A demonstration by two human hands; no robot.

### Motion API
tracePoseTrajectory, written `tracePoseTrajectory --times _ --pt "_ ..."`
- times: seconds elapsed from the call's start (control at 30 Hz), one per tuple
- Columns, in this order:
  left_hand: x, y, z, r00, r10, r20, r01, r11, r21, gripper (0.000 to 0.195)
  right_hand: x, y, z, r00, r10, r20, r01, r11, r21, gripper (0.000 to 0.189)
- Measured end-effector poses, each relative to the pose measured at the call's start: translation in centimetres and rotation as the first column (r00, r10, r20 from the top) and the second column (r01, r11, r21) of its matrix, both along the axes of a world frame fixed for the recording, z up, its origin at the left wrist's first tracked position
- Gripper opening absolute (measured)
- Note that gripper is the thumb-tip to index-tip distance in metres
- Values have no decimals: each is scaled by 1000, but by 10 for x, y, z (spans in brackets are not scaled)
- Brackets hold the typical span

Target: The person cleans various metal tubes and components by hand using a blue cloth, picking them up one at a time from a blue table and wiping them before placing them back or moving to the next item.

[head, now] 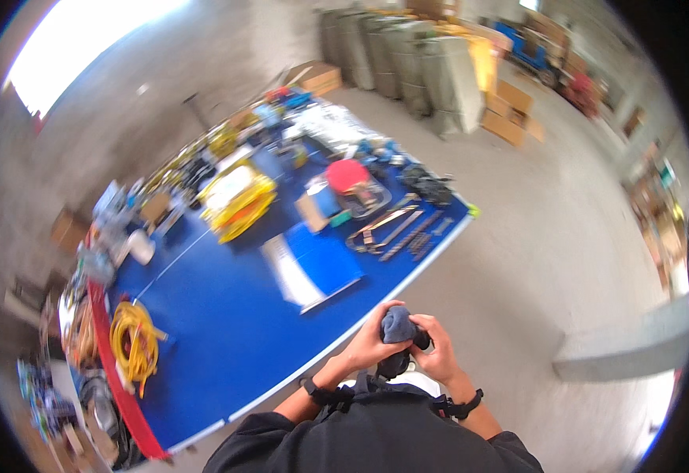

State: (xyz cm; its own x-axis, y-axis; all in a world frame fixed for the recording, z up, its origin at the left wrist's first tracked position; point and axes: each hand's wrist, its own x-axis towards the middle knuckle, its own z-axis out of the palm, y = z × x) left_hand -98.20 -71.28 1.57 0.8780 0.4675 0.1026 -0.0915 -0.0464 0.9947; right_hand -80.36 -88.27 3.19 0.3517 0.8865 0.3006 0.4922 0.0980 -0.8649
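My left hand [370,346] grips a rolled, blue-grey cloth bundle [397,325], its thumb and fingers wrapped around the near and far sides. From the other side my right hand [439,350] curls around a small black item [422,339] pressed against the roll. What that item is cannot be made out. More black material [393,365] hangs beneath both hands. They are held before my chest, just off the white edge of a blue table [220,325]. A black strap circles each wrist.
On the table lie a blue-and-white folder [320,263], yellow plastic packages [239,198], a tub with a red lid [347,175], wrenches [439,227] and a coiled yellow hose [134,343]. A red net band [120,378] crosses it. Wrapped grey bundles [451,83] and an open cardboard box [507,112] stand beyond.
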Motion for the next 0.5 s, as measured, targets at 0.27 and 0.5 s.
tracePoseTrajectory --times 0.27,0.5 --pt "176 -34 6 942 -321 -99 319 947 -38 97 106 -90 -16 958 -278 -75 279 960 10 72" --pt "282 -13 -5 916 -378 -131 359 921 -151 96 199 -76 -22 931 -344 -124 344 939 -26 74"
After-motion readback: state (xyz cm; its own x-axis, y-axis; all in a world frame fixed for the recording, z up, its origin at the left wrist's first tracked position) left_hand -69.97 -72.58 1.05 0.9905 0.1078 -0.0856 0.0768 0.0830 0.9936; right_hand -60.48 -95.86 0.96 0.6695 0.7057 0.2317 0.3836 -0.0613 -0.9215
